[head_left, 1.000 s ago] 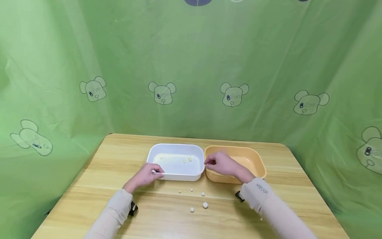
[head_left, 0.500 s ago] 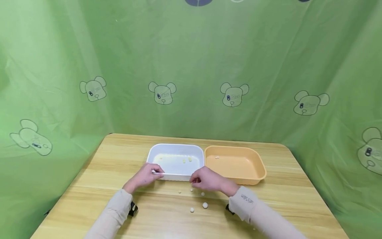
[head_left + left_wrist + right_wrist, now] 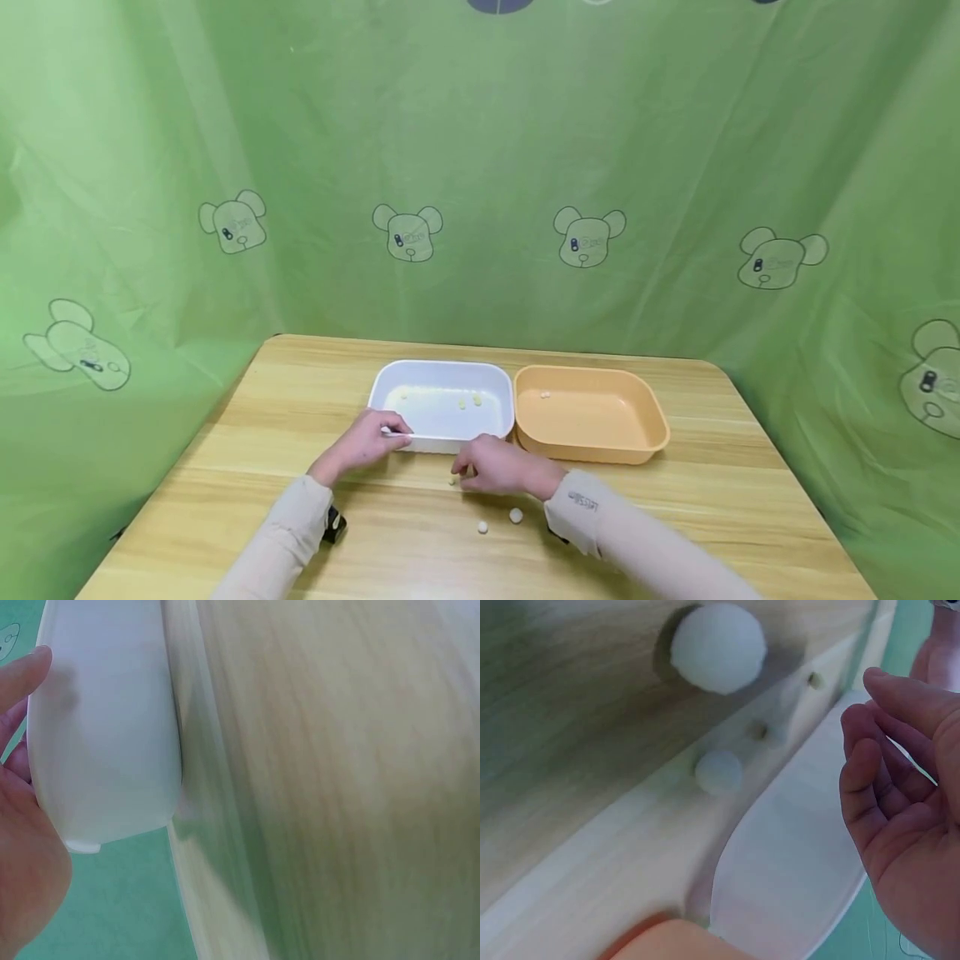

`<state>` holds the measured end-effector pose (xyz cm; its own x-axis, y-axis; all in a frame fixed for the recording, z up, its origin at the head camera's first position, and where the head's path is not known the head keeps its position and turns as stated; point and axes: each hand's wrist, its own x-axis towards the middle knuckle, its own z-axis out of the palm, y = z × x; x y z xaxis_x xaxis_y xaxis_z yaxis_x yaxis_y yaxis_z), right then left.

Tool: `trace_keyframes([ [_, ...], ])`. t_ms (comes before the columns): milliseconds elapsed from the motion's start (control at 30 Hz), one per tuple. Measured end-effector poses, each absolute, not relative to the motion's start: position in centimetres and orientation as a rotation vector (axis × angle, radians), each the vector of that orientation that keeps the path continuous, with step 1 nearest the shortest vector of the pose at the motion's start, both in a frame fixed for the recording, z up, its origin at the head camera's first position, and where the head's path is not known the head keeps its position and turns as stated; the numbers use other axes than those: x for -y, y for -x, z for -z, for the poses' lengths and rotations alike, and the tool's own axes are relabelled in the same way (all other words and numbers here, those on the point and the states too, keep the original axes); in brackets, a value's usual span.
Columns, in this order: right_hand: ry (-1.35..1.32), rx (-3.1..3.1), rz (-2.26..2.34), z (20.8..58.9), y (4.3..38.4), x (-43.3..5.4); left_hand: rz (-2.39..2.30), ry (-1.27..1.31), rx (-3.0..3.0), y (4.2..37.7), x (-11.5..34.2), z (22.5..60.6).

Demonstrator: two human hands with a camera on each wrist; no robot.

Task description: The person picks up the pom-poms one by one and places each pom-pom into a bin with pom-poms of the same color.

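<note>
Under the left fingers (image 3: 13,720): one white tray (image 3: 431,417), its near rim pinched between thumb and curled fingers of the left hand (image 3: 358,440); hold judged a steadying one, against sliding. Contents, beyond those fingers: a few yellow pieces (image 3: 477,400), scattered over the tray's floor.

Beyond the right fingers and to their right: one orange tray (image 3: 600,429), set side by side with the white one, presumably so both lie within short reach; gripped by neither hand. Contents: small white beads (image 3: 545,395), close together near the far left corner.

Just beside the fingertips of the right hand (image 3: 498,465): one tiny yellowish bead (image 3: 452,481) on the desk (image 3: 405,533); fingers loosely bent, as though shaped for small items, nothing seen in their hold.

Below the right fingers, right wrist view: one small white ball (image 3: 720,772) and one tiny dull bead (image 3: 759,729), apparently screened by the hand from the head view.

Nearer the person than the right fingers: one large white ball (image 3: 516,516), with a lesser white ball (image 3: 482,527) to its left, both loose
</note>
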<state>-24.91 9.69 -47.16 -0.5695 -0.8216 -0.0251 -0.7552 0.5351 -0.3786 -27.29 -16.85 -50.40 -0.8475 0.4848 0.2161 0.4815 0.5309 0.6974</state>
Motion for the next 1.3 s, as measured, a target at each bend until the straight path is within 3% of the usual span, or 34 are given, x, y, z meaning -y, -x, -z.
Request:
trace_keyframes([
  [1300, 1.470, -2.547, 0.273, 49.6, 26.5, -8.2, -1.253, -0.931, -2.779, 27.6, 16.9, 50.2],
])
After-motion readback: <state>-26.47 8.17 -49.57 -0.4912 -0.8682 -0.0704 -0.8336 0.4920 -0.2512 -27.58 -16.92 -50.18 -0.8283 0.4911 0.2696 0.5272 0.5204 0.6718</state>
